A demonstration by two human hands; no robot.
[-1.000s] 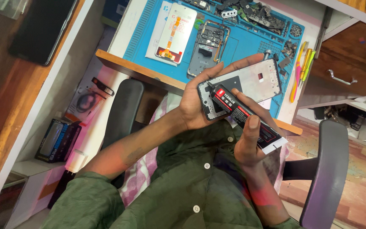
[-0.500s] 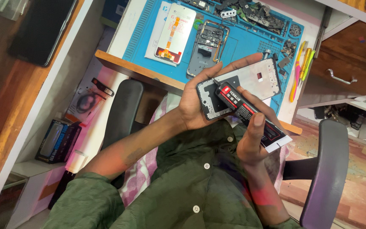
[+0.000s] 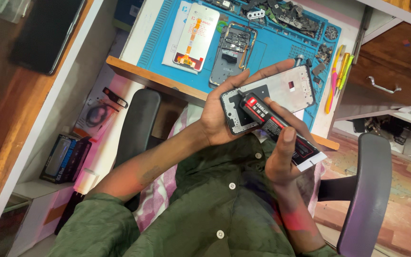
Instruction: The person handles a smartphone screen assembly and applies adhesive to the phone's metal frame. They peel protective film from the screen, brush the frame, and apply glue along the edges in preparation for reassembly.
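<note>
Two hands meet over the lap, just in front of the desk edge; the left hand (image 3: 220, 119) cradles a grey rectangular phone frame (image 3: 269, 97) from beneath, fingers wrapped on its far edge; the right hand (image 3: 281, 162) is clamped on a black-and-red glue tube (image 3: 277, 128), thumb on top. Since a second ago the tube's nozzle has slid along the frame's lower-left border, so the bead seems to be progressing. The tube's long axis runs diagonally, nozzle up-left; the frame lies lengthwise, tilted towards the blue silicone repair mat (image 3: 281, 50).
</note>
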